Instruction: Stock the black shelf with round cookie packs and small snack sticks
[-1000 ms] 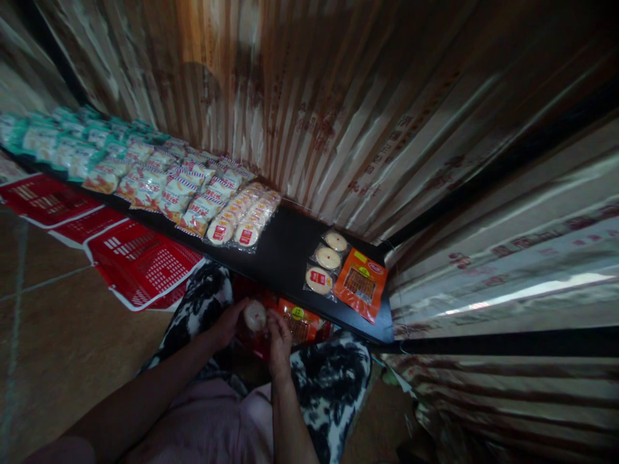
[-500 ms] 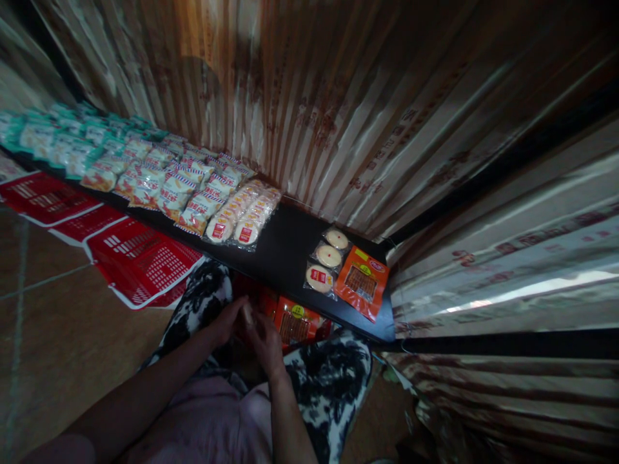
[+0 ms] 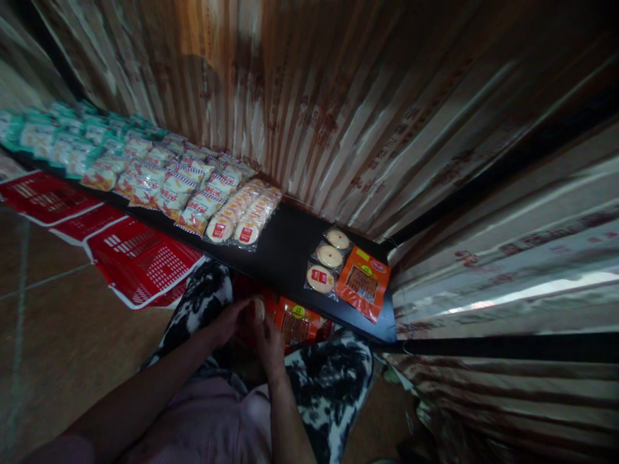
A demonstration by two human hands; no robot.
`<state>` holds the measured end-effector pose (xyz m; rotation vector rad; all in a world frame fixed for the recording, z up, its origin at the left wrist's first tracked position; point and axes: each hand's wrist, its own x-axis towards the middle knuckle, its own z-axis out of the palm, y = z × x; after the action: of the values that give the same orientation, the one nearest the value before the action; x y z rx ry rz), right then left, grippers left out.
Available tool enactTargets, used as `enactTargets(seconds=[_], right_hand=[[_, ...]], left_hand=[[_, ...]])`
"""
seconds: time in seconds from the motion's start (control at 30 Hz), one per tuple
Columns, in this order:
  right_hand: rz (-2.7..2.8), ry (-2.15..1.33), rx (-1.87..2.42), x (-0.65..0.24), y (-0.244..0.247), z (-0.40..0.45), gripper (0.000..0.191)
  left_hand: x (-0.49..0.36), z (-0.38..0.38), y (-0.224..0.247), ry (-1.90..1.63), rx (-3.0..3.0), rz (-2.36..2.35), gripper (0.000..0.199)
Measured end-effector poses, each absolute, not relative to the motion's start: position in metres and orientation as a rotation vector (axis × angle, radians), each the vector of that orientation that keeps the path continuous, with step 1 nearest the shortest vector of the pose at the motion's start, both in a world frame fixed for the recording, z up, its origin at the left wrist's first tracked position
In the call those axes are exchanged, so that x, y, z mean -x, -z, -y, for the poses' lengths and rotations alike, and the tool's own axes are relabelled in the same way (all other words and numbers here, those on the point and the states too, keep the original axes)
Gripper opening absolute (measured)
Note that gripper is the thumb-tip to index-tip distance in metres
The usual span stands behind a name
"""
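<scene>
Between my knees, at the front edge of the black shelf (image 3: pixel 285 238), my left hand (image 3: pixel 235 322) and my right hand (image 3: pixel 271 348) are together. A pale round biscuit (image 3: pixel 260 309), seen nearly edge-on, is pinched in my right hand's fingers, with my left fingertips against its other side. Whether it has a wrapper is too dark to tell. Just beyond my hands, below the shelf, lie orange packets (image 3: pixel 296 322) with a clear window showing brown sticks. On the shelf above, three wrapped round biscuits (image 3: pixel 320 278) form a short row beside another orange packet (image 3: pixel 362 283).
Two overlapping rows of wrapped round biscuits (image 3: pixel 246 231) lie further left, then striped white snack bags (image 3: pixel 198 209) and green-white bags (image 3: pixel 75 151). Red printed sheeting (image 3: pixel 140 258) hangs along the shelf's front. Pleated printed sheeting (image 3: pixel 309 116) stands behind and at the right.
My hands have shifted slightly right and up, and the biscuit between them has risen and turned, showing more of its edge. The goods on the shelf stay as they were.
</scene>
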<state>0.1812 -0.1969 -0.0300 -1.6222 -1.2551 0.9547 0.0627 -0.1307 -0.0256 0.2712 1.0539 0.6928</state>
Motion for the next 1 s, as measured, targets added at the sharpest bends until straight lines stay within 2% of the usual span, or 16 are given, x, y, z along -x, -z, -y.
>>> enactTargets(seconds=[0.27, 0.6, 0.87, 1.0], right_hand=[[1.186, -1.005, 1.606, -0.182, 0.035, 0.196, 0.041], [0.859, -1.111, 1.495, -0.185, 0.036, 0.195, 0.050], [0.786, -1.118, 1.453, -0.188, 0.025, 0.195, 0.050], [0.614, -1.150, 1.432, -0.190, 0.034, 0.194, 0.051]], left_hand=[[-0.060, 0.132, 0.033, -0.728, -0.488, -1.075, 0.034], [-0.054, 0.130, 0.028, -0.743, -0.578, -1.141, 0.034], [-0.049, 0.128, 0.020, -0.778, -0.635, -1.040, 0.034], [-0.047, 0.128, 0.019, -0.660, -0.707, -1.004, 0.024]])
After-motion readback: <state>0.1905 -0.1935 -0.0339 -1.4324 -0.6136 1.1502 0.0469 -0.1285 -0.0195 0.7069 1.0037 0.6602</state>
